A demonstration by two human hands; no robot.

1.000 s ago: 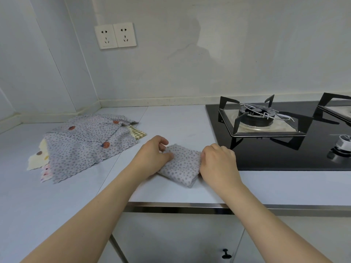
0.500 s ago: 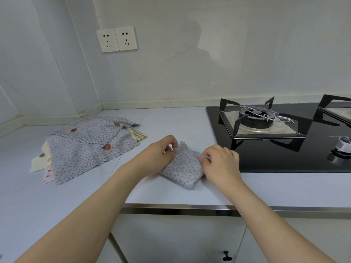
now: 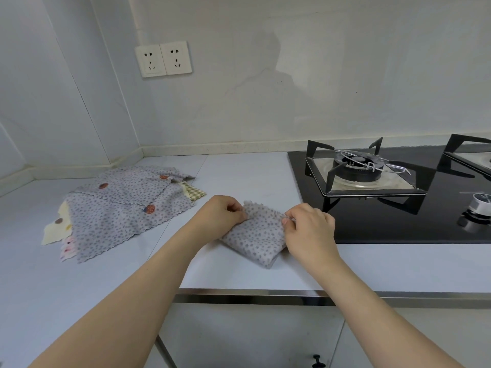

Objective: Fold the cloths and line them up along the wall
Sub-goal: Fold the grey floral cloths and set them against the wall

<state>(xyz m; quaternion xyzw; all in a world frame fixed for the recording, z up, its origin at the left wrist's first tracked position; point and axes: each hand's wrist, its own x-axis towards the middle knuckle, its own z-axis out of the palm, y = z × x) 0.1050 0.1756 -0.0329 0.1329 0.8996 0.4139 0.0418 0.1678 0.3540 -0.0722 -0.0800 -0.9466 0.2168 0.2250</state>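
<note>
A small folded grey dotted cloth (image 3: 259, 236) lies on the white counter near its front edge, just left of the stove. My left hand (image 3: 221, 217) pinches its left edge, and my right hand (image 3: 309, 229) pinches its right edge. The far edge of the cloth stands up slightly between my hands. To the left lies a loose pile of unfolded cloths (image 3: 125, 205): grey dotted ones on top, a cream, a pink and a checked one showing underneath.
A black glass gas stove (image 3: 398, 224) with a burner stand (image 3: 364, 171) fills the counter's right side, a knob (image 3: 479, 208) at its front. The back wall (image 3: 265, 102) carries two sockets (image 3: 163, 59). Bare counter (image 3: 239, 171) lies along the wall's skirting.
Both hands shifted from pressing on the cloth's sides to pinching its edges, and the cloth's far edge has lifted a little. The camera moved slightly closer.
</note>
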